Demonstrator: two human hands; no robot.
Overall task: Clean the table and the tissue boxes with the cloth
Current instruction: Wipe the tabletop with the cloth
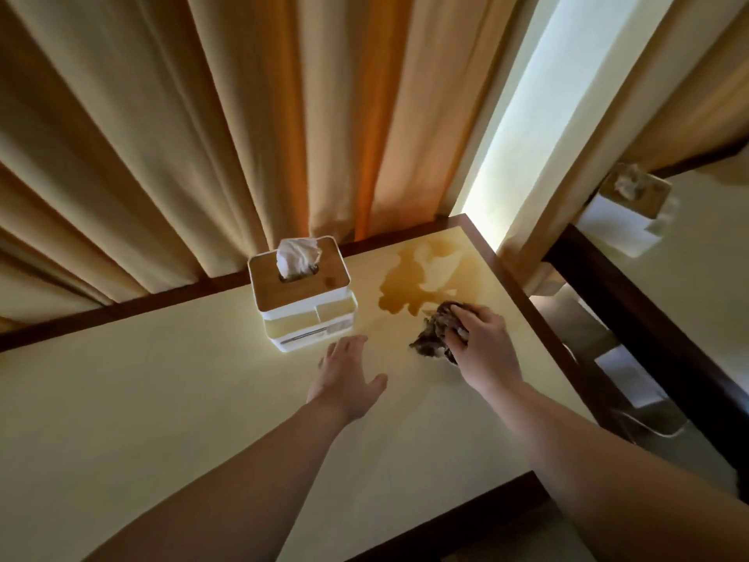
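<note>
A cream table [170,383] with a dark wooden rim fills the view. A white tissue box [302,296] with a wooden lid and a tissue sticking up stands near its far edge. To the right of the box, a brownish wet patch [421,277] spreads toward the far right corner. My right hand [484,344] grips a crumpled dark cloth [435,336] and holds it on the table at the near edge of the patch. My left hand [348,373] lies flat with straight fingers on the table, just in front of the box.
Beige and orange curtains [243,135] hang right behind the table. A second tissue box [628,210] with a wooden lid sits on another table at the right, across a gap. A bright window strip [539,115] shows beyond the corner.
</note>
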